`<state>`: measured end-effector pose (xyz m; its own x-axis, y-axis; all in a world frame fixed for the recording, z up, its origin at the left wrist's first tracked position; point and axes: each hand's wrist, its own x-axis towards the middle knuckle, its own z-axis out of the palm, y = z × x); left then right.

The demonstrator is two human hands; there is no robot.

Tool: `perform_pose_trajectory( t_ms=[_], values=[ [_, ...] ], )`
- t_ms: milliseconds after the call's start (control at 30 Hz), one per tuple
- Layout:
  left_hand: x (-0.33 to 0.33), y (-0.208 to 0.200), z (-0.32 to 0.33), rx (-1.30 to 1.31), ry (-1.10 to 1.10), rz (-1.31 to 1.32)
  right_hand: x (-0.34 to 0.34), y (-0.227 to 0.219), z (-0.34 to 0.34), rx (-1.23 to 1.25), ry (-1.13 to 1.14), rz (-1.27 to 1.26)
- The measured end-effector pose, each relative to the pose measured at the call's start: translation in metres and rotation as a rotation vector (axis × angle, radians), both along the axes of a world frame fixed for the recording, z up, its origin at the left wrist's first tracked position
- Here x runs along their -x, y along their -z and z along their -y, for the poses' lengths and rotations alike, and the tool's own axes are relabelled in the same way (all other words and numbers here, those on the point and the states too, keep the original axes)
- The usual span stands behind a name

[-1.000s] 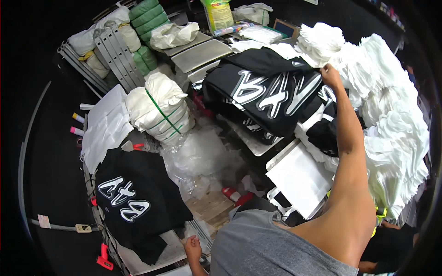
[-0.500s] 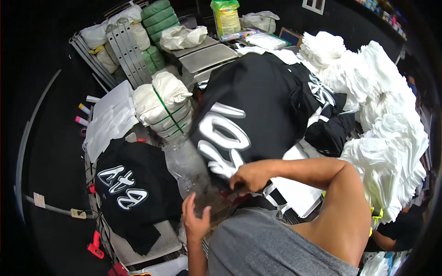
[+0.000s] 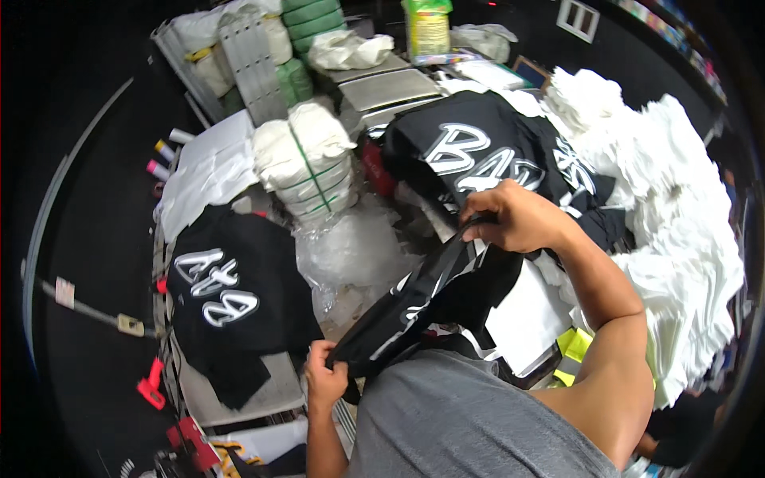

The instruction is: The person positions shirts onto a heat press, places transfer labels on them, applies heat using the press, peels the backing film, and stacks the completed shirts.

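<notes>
From my end, I see the right arm bent at the elbow, the right hand (image 3: pixel 518 219) pinching the upper end of a black shirt (image 3: pixel 434 291) between thumb and fingers. The left forearm rises from below, and the left hand (image 3: pixel 327 376) closes its thumb and curled fingers on the lower end. The shirt is held off the surfaces, slanting between both hands just before the body. At left, another printed shirt (image 3: pixel 243 279) lies over a board (image 3: pixel 283 384), whose near right corner shows. The room between that board and a black pile (image 3: pixel 478 131) has crumpled clear plastic (image 3: pixel 351 239) in it. A white heap (image 3: pixel 685 231) stands right of the bent elbow. Farther off stands a yellow bag (image 3: pixel 429 33); I cannot tell its contents.
</notes>
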<state>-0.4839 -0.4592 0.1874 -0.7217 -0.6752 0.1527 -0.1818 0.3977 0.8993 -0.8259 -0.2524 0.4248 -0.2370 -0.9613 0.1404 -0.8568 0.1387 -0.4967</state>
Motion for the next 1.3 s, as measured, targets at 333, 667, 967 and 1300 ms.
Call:
perform_pose_trajectory(
  t_ms=[333,667,967,1300],
  values=[
    [-0.089,-0.042,0.017,0.348,-0.380,0.082,-0.010,-0.019,0.099,-0.019,-0.272,0.144],
    [-0.155,0.081,-0.101,-0.036,-0.564,0.311,-0.052,0.078,0.252,-0.400,-0.821,0.150],
    [-0.113,0.110,-0.178,-0.690,-0.845,0.249,-0.108,0.187,0.359,-0.835,-0.982,0.211],
    [-0.046,0.136,-0.224,-0.775,-1.050,0.099,-0.172,0.225,0.420,-0.850,-1.127,0.310]
  ],
)
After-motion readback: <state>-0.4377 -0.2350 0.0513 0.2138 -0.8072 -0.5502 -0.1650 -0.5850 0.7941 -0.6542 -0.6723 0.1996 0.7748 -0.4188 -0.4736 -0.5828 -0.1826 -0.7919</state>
